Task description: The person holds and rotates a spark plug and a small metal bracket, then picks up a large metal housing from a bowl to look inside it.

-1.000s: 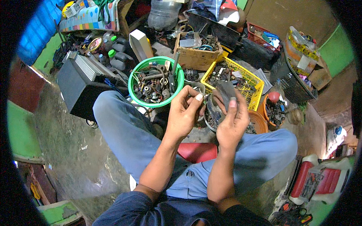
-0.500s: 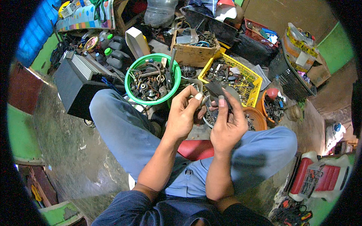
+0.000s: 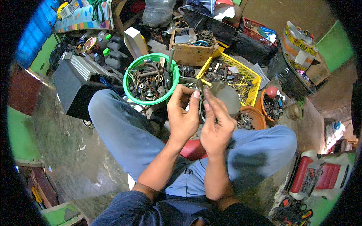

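My left hand (image 3: 183, 117) is closed, thumb against bent fingers, on a small greyish metal piece (image 3: 199, 83) that looks like a bent bar. Close beside it on the right, my right hand (image 3: 216, 130) pinches a thin dark sheet (image 3: 204, 90) between thumb and straightened fingers. The sheet is seen nearly edge-on and lies against or right next to the metal piece; contact is hard to make out. Both hands are raised above my crossed legs. Beyond them stands a green basin (image 3: 126, 83) full of metal parts, and a grey round surface (image 3: 228, 97) shows behind my right fingers.
A yellow crate (image 3: 258, 85) of small parts, a wooden box (image 3: 188, 56) and orange-brown bowls (image 3: 258, 116) of bits stand ahead. At left are a black box-shaped case (image 3: 73, 90) and dark bottles (image 3: 112, 59). A black basket (image 3: 288, 75) stands at far right.
My right hand has moved left, close against my left hand, and its fingers have straightened. The dark sheet has turned from showing its flat face to nearly edge-on.
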Motion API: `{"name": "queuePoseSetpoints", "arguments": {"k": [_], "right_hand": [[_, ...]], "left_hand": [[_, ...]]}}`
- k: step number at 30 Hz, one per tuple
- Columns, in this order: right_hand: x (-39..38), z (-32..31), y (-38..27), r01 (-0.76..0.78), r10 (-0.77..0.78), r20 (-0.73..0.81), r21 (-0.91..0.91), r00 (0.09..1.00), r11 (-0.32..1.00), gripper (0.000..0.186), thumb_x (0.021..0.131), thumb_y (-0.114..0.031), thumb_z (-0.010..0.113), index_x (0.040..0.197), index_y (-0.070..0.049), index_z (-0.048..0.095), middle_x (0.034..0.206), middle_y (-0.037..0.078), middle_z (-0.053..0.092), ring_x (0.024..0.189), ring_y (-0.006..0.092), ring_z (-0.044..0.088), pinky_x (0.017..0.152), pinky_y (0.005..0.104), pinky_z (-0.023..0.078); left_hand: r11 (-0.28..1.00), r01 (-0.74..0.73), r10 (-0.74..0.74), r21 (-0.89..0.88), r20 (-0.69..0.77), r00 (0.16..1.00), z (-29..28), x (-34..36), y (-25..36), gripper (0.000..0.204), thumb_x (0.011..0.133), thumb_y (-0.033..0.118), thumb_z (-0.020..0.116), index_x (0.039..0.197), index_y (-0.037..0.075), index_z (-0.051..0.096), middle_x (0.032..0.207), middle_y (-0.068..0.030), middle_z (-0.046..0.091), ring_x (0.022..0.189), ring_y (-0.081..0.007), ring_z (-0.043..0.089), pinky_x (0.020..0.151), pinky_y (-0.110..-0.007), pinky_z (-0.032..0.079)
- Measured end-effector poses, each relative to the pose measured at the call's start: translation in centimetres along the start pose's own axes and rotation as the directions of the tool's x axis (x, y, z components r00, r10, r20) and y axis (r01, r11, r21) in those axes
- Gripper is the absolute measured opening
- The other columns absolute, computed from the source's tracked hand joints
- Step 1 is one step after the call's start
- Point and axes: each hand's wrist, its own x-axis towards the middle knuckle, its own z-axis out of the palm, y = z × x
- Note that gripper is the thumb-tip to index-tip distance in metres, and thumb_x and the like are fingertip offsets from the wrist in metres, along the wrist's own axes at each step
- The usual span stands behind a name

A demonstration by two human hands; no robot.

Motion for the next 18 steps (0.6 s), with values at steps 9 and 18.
{"name": "queuePoseSetpoints", "arguments": {"k": [9, 18], "right_hand": [[0.1, -0.2, 0.1, -0.019, 0.016, 0.082, 0.037, 0.997, 0.999, 0.039, 0.094, 0.004, 0.053, 0.131, -0.003, 0.062, 0.130, 0.021, 0.062, 0.121, 0.0332, 0.060, 0.097, 0.0394, 0.052], [0.3, -0.4, 0.2, -0.119, 0.114, 0.089, 0.062, 0.990, 0.991, 0.039, 0.094, 0.004, 0.052, 0.131, -0.004, 0.063, 0.131, 0.018, 0.062, 0.121, 0.0322, 0.061, 0.098, 0.0390, 0.051]], "left_hand": [[0.988, -0.148, 0.148, 0.038, 0.008, 0.989, 0.1, 0.0, -0.5, 0.011, 0.095, 0.004, 0.061, 0.088, -0.002, 0.055, 0.074, -0.0011, 0.056, 0.067, -0.0047, 0.049, 0.058, -0.023, 0.042], [0.986, -0.164, 0.161, 0.031, 0.072, 0.984, 0.2, -0.4, -0.8, 0.010, 0.093, 0.003, 0.062, 0.089, -0.003, 0.056, 0.071, -0.0033, 0.056, 0.068, -0.0048, 0.050, 0.058, -0.023, 0.041]]}}
